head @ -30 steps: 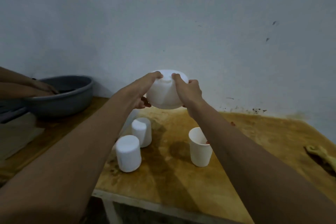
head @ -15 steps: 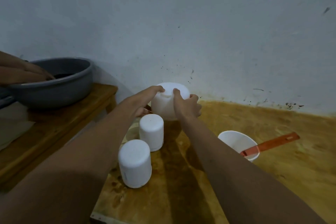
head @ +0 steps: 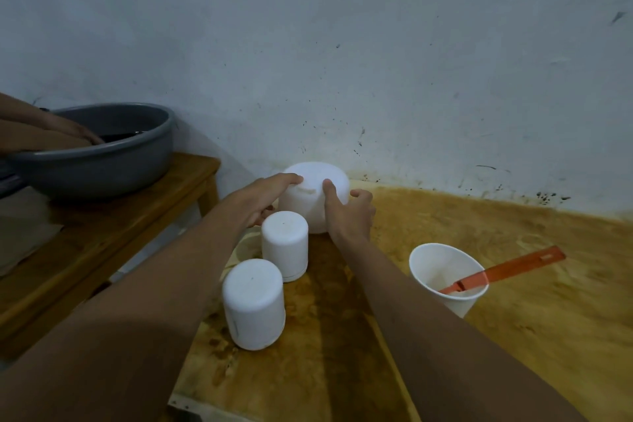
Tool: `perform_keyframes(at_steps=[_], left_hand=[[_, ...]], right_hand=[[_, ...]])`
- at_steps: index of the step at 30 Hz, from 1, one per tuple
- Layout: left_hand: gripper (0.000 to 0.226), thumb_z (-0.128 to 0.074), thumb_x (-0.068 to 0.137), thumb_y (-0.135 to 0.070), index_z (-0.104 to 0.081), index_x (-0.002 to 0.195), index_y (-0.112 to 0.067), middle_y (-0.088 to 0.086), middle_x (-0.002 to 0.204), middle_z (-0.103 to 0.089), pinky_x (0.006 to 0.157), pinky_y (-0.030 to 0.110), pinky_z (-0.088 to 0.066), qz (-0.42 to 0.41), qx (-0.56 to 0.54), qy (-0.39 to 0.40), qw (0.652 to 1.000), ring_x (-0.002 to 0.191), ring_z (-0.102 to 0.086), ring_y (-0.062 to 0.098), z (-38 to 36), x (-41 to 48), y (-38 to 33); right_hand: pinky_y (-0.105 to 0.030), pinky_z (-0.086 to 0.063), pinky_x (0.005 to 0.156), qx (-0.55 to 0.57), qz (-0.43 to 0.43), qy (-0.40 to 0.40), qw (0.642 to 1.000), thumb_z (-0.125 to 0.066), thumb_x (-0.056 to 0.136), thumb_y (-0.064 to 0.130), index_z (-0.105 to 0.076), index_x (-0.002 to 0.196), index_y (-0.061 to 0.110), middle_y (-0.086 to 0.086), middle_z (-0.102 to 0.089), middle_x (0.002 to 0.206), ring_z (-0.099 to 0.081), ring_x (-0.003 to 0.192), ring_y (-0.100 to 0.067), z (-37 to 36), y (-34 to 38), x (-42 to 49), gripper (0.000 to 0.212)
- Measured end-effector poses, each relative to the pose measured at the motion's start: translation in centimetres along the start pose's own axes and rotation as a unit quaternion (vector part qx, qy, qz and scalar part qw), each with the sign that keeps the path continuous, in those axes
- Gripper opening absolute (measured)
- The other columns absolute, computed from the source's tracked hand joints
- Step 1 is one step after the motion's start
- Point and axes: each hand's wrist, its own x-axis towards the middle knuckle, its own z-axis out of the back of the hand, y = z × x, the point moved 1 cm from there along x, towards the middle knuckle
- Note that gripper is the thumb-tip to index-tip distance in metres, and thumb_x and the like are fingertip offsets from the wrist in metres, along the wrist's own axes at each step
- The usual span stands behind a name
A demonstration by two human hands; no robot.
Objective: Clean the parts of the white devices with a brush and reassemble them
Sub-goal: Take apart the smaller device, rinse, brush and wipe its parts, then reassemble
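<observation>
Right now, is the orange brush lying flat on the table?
No, the orange brush leans inside the white cup, handle sticking out.

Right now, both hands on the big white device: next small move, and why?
Probably release it and draw the hands back: the big white device appears to rest on the table by the wall, left hand and right hand gripping its sides.
</observation>
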Motion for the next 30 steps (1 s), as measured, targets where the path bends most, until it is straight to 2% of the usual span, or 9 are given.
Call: perform_keyframes(at_steps=[2,6,10,14,17,20,24,27,30], left_hand=[[0.074,-0.061,0.082,-0.059,-0.042,0.140,-0.017,0.010,0.098,-0.057,0.078,0.037,-0.053,-0.015,0.016,-0.030,0.999,0.082,-0.059,0.022,0.0,0.0,0.0],[0.067,-0.063,0.082,-0.058,-0.053,0.128,-0.009,0.011,0.107,-0.063,0.063,0.030,-0.047,-0.028,0.044,-0.071,0.996,0.088,-0.062,0.023,0.0,-0.6,-0.2],[0.063,-0.064,0.086,-0.053,-0.054,0.128,-0.007,0.009,0.110,-0.063,0.068,0.031,-0.050,-0.051,0.045,-0.105,0.992,0.086,-0.061,0.023,0.1,-1.8,-1.0],[0.054,-0.061,0.090,-0.046,-0.052,0.133,-0.013,0.009,0.134,-0.055,0.088,0.032,-0.046,-0.167,0.088,-0.156,0.970,0.110,-0.055,0.026,-0.6,-4.9,-2.7],[0.047,-0.061,0.092,-0.043,-0.053,0.130,-0.018,0.005,0.128,-0.056,0.083,0.028,-0.041,-0.248,0.081,-0.157,0.953,0.106,-0.053,0.019,-1.5,-8.5,-3.8],[0.039,-0.060,0.093,-0.042,-0.056,0.126,-0.021,-0.001,0.113,-0.059,0.077,0.025,-0.041,-0.315,0.090,-0.131,0.936,0.098,-0.054,0.015,-3.5,-12.8,-3.7],[0.032,-0.058,0.094,-0.035,-0.056,0.125,-0.026,-0.004,0.118,-0.062,0.074,0.022,-0.048,-0.344,0.102,-0.117,0.926,0.096,-0.057,0.014,-7.4,-16.3,-1.3],[0.039,-0.055,0.096,-0.030,-0.049,0.134,-0.024,0.002,0.133,-0.055,0.090,0.038,-0.053,-0.308,0.146,-0.078,0.937,0.108,-0.057,0.020,-10.9,-18.0,2.1],[0.053,-0.056,0.093,-0.030,-0.040,0.143,-0.022,0.003,0.147,-0.044,0.097,0.041,-0.049,-0.264,0.201,-0.049,0.942,0.122,-0.051,0.022,-13.2,-18.1,5.3]], right_hand=[[-0.046,-0.051,0.094,-0.012,0.000,-0.005,1.000,-0.057,0.086,0.062,-0.039,0.132,0.017,-0.008,-0.039,0.138,-0.046,0.122,-0.030,0.1,0.1,-0.2,0.067],[-0.043,-0.051,0.095,-0.004,0.010,0.020,1.000,-0.051,0.095,0.053,-0.039,0.138,0.013,-0.009,-0.044,0.139,-0.051,0.119,-0.028,0.7,0.4,-0.9,0.060],[-0.034,-0.046,0.091,-0.026,0.043,0.045,0.998,-0.049,0.100,0.039,-0.034,0.146,0.014,-0.010,-0.040,0.146,-0.048,0.125,-0.028,1.7,1.1,-2.7,0.055],[-0.027,-0.042,0.087,-0.060,0.105,0.089,0.989,-0.049,0.101,0.033,-0.033,0.147,0.019,-0.004,-0.033,0.150,-0.045,0.128,-0.024,3.8,2.0,-6.7,0.050],[-0.023,-0.039,0.082,-0.118,0.158,0.110,0.974,-0.050,0.101,0.033,-0.039,0.142,0.024,0.001,-0.036,0.147,-0.047,0.116,-0.012,6.2,1.8,-9.7,0.044],[-0.027,-0.048,0.084,-0.169,0.195,0.099,0.961,-0.055,0.098,0.033,-0.050,0.133,0.027,0.007,-0.050,0.136,-0.054,0.110,-0.009,10.2,0.3,-12.9,0.035],[-0.030,-0.057,0.075,-0.216,0.214,0.093,0.948,-0.057,0.097,0.031,-0.067,0.103,0.024,0.009,-0.069,0.097,-0.062,0.084,-0.006,16.1,-2.3,-15.9,0.014],[-0.040,-0.055,0.066,-0.231,0.216,0.084,0.945,-0.058,0.094,0.033,-0.069,0.088,0.023,0.009,-0.068,0.079,-0.061,0.071,-0.008,19.8,-4.1,-17.7,0.017],[-0.037,-0.050,0.056,-0.231,0.212,0.061,0.948,-0.059,0.091,0.034,-0.066,0.082,0.026,0.010,-0.064,0.069,-0.059,0.065,-0.010,21.8,-5.3,-17.7,0.014]])
